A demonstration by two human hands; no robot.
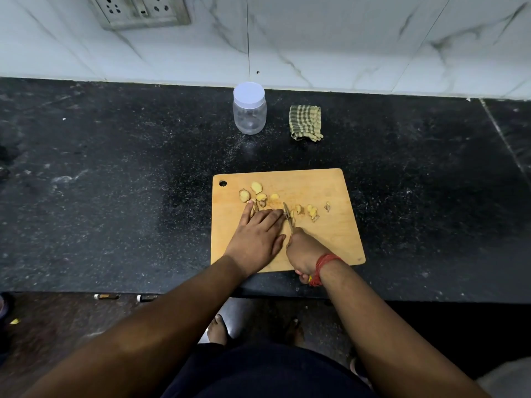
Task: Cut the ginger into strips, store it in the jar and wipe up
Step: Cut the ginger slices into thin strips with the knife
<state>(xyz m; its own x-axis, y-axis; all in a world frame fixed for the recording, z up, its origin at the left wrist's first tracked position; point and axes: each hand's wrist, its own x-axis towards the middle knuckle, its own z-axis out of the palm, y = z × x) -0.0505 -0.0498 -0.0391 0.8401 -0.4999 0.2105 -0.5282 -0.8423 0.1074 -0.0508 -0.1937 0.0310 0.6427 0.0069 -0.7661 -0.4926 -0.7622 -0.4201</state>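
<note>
Ginger pieces [260, 195] lie scattered on a wooden cutting board [324, 239] that sits on the near part of a dark speckled countertop [115, 182], the largest surface in view, backed by a white marbled wall [344, 38] with a socket plate [140, 11] at its far left. On the board, the left hand [255, 239] lies flat with its fingers straight, pressing down on ginger near the board's middle, with more slices just beyond its fingertips to the far left. Just right of it, the right hand [304, 251] is curled around the handle of a knife [288, 218], whose blade stands edge-down right beside the left fingertips; a red thread band [323, 267] circles that wrist. More cut ginger lies right of the blade. Far from the board, near the wall, stands a clear plastic jar [249, 112] with its white lid on, and to its right, a little apart, lies a folded green checked cloth [305, 122]
</note>
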